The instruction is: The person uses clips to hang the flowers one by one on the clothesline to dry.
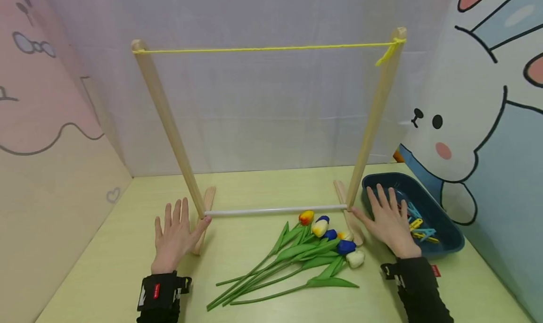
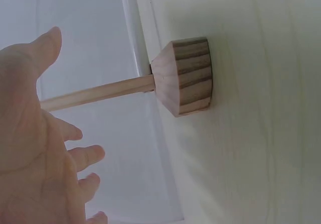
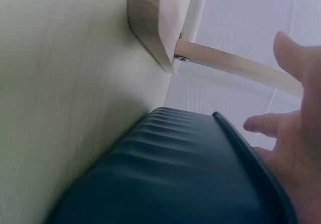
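A wooden frame stands on the table, with a left post (image 1: pixel 169 125), a right post (image 1: pixel 376 120) and a white rod (image 1: pixel 275 211) between their bases. Yellow string (image 1: pixel 267 48) runs across the top, knotted at the right. My left hand (image 1: pixel 175 236) is spread palm down near the left wooden foot (image 2: pixel 193 78), holding nothing. Over the near side of a dark blue basket (image 1: pixel 454 240) my right hand (image 1: pixel 390 221) spreads its fingers, also holding nothing. Between the hands lie artificial tulips (image 1: pixel 292 257) with white, blue and orange heads, beside the right foot (image 3: pixel 150 18).
Blue and yellow clothespins (image 1: pixel 420 226) lie inside the basket. A white cloth backdrop (image 1: pixel 263 111) hangs behind the frame. Cartoon-printed panels (image 1: pixel 449 125) border the table on the left and right.
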Demonstrator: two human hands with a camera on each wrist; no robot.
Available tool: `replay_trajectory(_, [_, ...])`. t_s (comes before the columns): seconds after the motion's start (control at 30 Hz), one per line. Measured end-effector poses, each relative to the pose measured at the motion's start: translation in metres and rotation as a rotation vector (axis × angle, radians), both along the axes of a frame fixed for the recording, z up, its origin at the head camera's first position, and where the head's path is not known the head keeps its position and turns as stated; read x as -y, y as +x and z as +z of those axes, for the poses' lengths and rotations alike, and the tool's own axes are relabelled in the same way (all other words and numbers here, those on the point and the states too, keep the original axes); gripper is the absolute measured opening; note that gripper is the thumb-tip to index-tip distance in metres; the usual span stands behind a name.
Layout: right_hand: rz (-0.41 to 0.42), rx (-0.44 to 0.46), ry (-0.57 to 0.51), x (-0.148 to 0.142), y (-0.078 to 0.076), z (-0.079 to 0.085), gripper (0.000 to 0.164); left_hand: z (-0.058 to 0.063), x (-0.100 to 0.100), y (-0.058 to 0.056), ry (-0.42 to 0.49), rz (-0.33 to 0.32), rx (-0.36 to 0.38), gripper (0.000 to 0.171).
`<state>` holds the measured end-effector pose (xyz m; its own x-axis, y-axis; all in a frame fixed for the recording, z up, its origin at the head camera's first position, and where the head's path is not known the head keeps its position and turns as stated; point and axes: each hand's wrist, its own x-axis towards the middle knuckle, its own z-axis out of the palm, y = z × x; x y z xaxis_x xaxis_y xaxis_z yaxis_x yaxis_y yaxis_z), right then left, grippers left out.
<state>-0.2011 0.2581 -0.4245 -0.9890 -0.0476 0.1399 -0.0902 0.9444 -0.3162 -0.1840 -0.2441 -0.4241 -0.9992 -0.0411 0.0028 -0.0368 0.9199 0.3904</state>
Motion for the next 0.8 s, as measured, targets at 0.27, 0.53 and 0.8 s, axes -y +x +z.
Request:
replay_trajectory(0.27, [-0.012,0.019,-0.016,-0.0052,0.0039,-0.0016,0.092,-0.0032,-0.0046,0.0008,0.011,-0.005,0.012,0.100])
replay_trajectory(0.53, [-0.032,0.043,-0.048,-0.0084,0.0047,-0.0022,0.093,-0.0033,-0.0007,-0.0014,-0.007,-0.007,0.006,0.101])
replay_trajectory(0.8, [-0.034,0.068,-0.042,-0.0086,0.0000,0.0019,0.093,-0.0031,0.0024,-0.0022,0.001,-0.007,0.024,0.102])
